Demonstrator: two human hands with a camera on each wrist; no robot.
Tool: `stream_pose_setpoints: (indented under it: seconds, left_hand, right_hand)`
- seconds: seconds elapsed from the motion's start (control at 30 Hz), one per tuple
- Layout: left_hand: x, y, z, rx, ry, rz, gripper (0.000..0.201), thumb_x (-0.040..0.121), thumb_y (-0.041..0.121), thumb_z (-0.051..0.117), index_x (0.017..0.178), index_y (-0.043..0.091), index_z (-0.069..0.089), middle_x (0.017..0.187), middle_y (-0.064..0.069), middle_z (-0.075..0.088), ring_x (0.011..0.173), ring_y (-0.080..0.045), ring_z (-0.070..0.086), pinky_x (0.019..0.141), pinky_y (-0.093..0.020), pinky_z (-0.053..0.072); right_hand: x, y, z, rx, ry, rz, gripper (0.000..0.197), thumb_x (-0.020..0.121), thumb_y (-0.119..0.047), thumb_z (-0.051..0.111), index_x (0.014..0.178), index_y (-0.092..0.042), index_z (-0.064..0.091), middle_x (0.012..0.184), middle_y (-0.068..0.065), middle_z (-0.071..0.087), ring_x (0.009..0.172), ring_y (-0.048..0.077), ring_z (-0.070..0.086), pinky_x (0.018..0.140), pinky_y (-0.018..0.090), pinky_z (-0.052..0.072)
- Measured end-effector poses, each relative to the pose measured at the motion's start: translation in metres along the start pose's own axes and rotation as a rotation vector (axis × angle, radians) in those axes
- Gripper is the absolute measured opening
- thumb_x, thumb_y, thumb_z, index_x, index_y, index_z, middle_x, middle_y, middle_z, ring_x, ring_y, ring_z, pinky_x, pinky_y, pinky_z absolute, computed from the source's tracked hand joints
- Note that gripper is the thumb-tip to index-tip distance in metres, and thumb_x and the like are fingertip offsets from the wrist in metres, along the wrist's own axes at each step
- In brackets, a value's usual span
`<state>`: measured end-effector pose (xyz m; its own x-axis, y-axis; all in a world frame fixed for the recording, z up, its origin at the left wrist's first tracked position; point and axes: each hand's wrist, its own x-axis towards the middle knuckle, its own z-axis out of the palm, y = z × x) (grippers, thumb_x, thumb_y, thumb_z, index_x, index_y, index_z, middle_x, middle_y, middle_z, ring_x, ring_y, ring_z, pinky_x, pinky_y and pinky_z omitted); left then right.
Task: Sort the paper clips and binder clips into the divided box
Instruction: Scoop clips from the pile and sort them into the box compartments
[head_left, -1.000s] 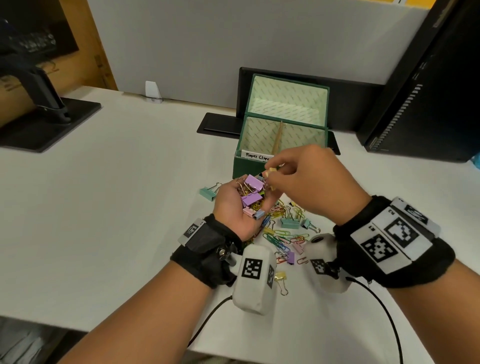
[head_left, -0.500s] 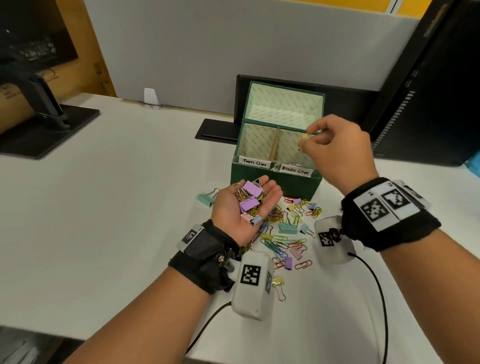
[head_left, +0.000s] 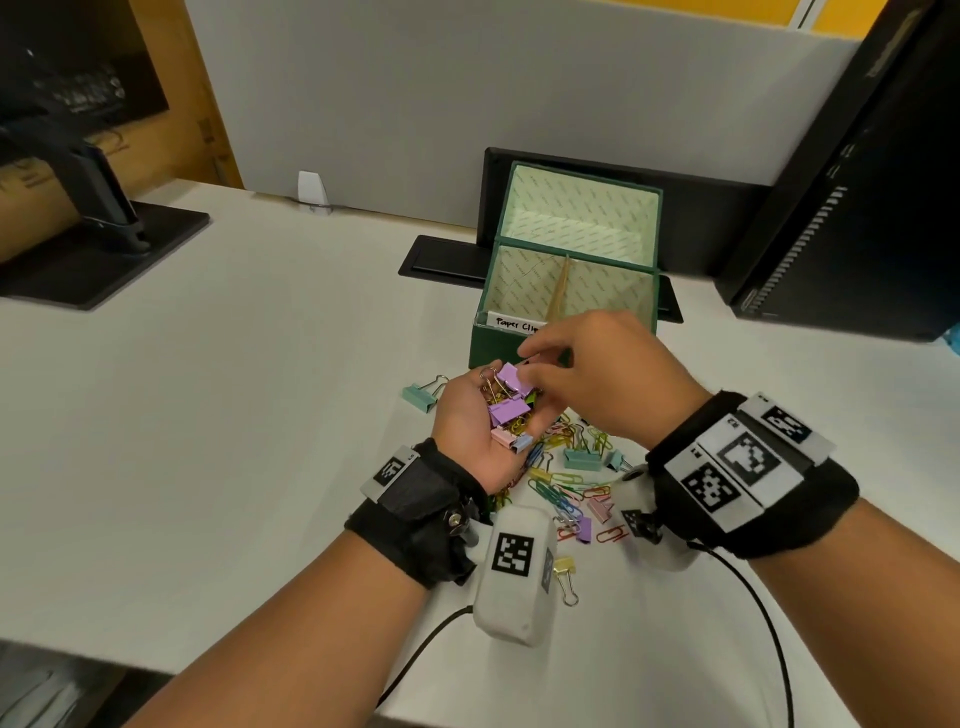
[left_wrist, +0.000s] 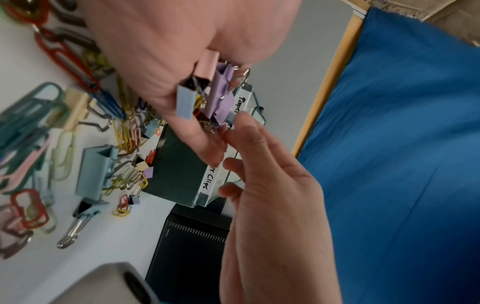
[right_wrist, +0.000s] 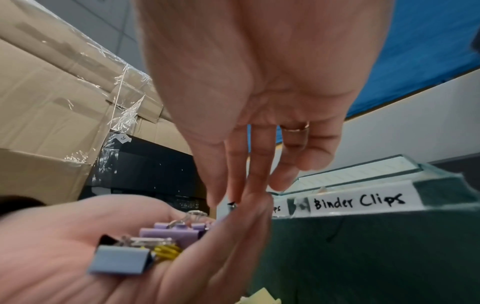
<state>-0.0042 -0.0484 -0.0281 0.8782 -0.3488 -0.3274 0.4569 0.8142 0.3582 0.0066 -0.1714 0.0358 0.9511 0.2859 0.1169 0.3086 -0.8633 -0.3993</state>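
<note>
My left hand (head_left: 465, 436) lies palm up in front of the green divided box (head_left: 491, 353), carrying purple binder clips (head_left: 511, 408), a pink and a blue binder clip (right_wrist: 122, 261) and gold paper clips. My right hand (head_left: 535, 364) reaches over the left fingertips. Its thumb and index finger pinch a small binder clip (right_wrist: 231, 204) there. The box's two compartments, split by a divider (head_left: 558, 286), are labelled "Paper Clips" (head_left: 514, 323) and "Binder Clips" (right_wrist: 358, 201). Below my hands, a loose pile of coloured clips (head_left: 566, 478) lies on the white table.
The box's lid (head_left: 579, 208) stands upright behind it. A teal binder clip (head_left: 423, 397) lies left of the pile and a yellow one (head_left: 565, 569) near my left wrist. A dark monitor (head_left: 857, 208) stands at right, a monitor stand (head_left: 104, 239) at far left.
My right hand carried a clip from the left palm up over the binder-clip compartment, then came back down to the left fingertips. The left hand stayed put.
</note>
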Motion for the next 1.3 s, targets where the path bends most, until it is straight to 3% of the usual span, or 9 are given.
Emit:
stream_pose_setpoints:
  seconds: [0.1, 0.3, 0.4, 0.5, 0.7, 0.8, 0.93, 1.07, 1.3]
  left_hand:
    - [-0.001, 0.0, -0.001, 0.009, 0.004, -0.015, 0.06, 0.099, 0.02, 0.031, 0.063, -0.001, 0.074, 0.073, -0.015, 0.07, 0.059, -0.022, 0.067, 0.091, -0.029, 0.038]
    - [-0.001, -0.001, -0.001, 0.058, 0.032, -0.032, 0.053, 0.097, 0.02, 0.033, 0.076, -0.005, 0.075, 0.086, -0.02, 0.069, 0.084, -0.028, 0.059, 0.114, -0.039, 0.022]
    - [-0.001, -0.001, -0.001, 0.06, 0.03, -0.032, 0.051, 0.098, 0.021, 0.034, 0.079, -0.003, 0.074, 0.083, -0.019, 0.068, 0.08, -0.027, 0.061, 0.105, -0.037, 0.036]
    - [-0.001, 0.001, 0.001, 0.0, 0.033, -0.038, 0.045, 0.1, 0.023, 0.033, 0.106, -0.009, 0.063, 0.099, -0.025, 0.068, 0.085, -0.035, 0.068, 0.088, -0.042, 0.052]
    - [0.0, 0.001, 0.002, -0.074, 0.047, -0.06, 0.044, 0.101, 0.025, 0.036, 0.102, -0.01, 0.062, 0.095, -0.026, 0.07, 0.074, -0.037, 0.071, 0.075, -0.05, 0.054]
    - [0.0, 0.001, 0.001, -0.089, 0.042, -0.071, 0.045, 0.101, 0.026, 0.036, 0.1, -0.01, 0.063, 0.096, -0.026, 0.07, 0.075, -0.037, 0.071, 0.077, -0.05, 0.053]
    - [0.002, 0.002, 0.0, -0.088, 0.04, -0.069, 0.046, 0.101, 0.026, 0.036, 0.1, -0.011, 0.063, 0.096, -0.026, 0.07, 0.075, -0.036, 0.071, 0.076, -0.05, 0.054]
    - [0.006, 0.001, -0.002, -0.064, 0.048, -0.051, 0.044, 0.101, 0.024, 0.035, 0.102, -0.011, 0.062, 0.096, -0.027, 0.069, 0.076, -0.037, 0.071, 0.075, -0.048, 0.056]
    - [0.004, -0.001, -0.004, 0.051, 0.023, 0.013, 0.033, 0.096, 0.018, 0.035, 0.086, 0.005, 0.063, 0.071, -0.011, 0.066, 0.053, -0.017, 0.063, 0.066, -0.028, 0.049]
  right_hand:
    - [0.001, 0.0, 0.0, -0.075, -0.006, 0.002, 0.013, 0.086, -0.033, 0.066, 0.096, -0.031, 0.074, 0.088, -0.01, 0.071, 0.085, 0.011, 0.065, 0.079, 0.034, 0.054]
    - [-0.004, 0.0, -0.003, -0.023, 0.08, 0.034, 0.006, 0.082, -0.028, 0.068, 0.085, -0.029, 0.073, 0.079, -0.011, 0.071, 0.077, 0.007, 0.065, 0.073, 0.032, 0.056]
    - [-0.006, 0.001, -0.003, 0.077, 0.152, 0.061, 0.007, 0.078, -0.025, 0.071, 0.084, -0.029, 0.073, 0.076, -0.013, 0.07, 0.073, 0.002, 0.064, 0.068, 0.023, 0.055]
    - [-0.003, 0.005, -0.012, 0.192, 0.289, 0.063, 0.006, 0.079, -0.024, 0.073, 0.084, -0.025, 0.074, 0.073, -0.015, 0.067, 0.069, -0.002, 0.061, 0.07, 0.019, 0.052]
    - [0.015, 0.026, -0.041, 0.215, 0.581, 0.109, 0.006, 0.081, -0.022, 0.07, 0.087, -0.023, 0.073, 0.074, -0.014, 0.066, 0.066, -0.001, 0.059, 0.069, 0.02, 0.052]
    - [0.019, 0.04, -0.038, 0.045, 0.429, 0.17, 0.009, 0.086, -0.024, 0.068, 0.091, -0.022, 0.075, 0.086, -0.009, 0.071, 0.073, 0.001, 0.059, 0.072, 0.017, 0.047]
    - [0.012, 0.043, -0.023, -0.093, 0.26, 0.215, 0.016, 0.089, -0.031, 0.063, 0.091, -0.025, 0.077, 0.101, -0.004, 0.073, 0.097, 0.018, 0.061, 0.087, 0.035, 0.051]
    - [0.002, 0.019, -0.017, -0.008, 0.321, 0.013, 0.016, 0.09, -0.031, 0.062, 0.095, -0.025, 0.076, 0.097, -0.01, 0.071, 0.098, 0.013, 0.059, 0.092, 0.036, 0.047]
    - [-0.002, -0.002, 0.005, -0.102, -0.085, -0.117, 0.027, 0.092, -0.032, 0.059, 0.117, -0.041, 0.065, 0.099, -0.009, 0.069, 0.101, 0.017, 0.059, 0.104, 0.044, 0.035]
